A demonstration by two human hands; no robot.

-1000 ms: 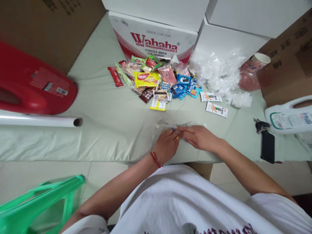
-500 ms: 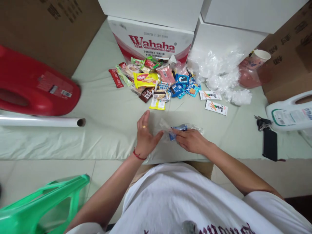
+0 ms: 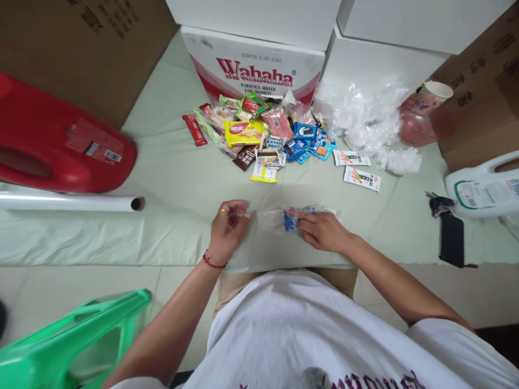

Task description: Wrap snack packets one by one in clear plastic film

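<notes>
A clear plastic bag [image 3: 271,221] lies flat near the front of the cloth-covered table, with a blue snack packet [image 3: 291,220] inside it. My right hand [image 3: 322,231] is closed on the bag over the packet, its index finger stretched along the blue wrapper. Just left of the bag's end is my left hand [image 3: 227,229], wearing a ring and a red cord. Its fingers curl in toward the thumb in a pinch; whatever is between them, if anything, is too small to make out.
A pile of wrapped snacks [image 3: 259,135] lies before a Wahaha carton [image 3: 259,67]. Crumpled clear plastic [image 3: 365,124] and two white sachets [image 3: 362,178] are to the right. A film roll [image 3: 73,202], red jug [image 3: 60,140], white jug [image 3: 486,186] and phone [image 3: 451,237] flank the workspace.
My left hand has drawn back to the left and its spread fingers have curled in. The bag's raised left end now lies flatter and stretches leftward. My right hand stays on the packet.
</notes>
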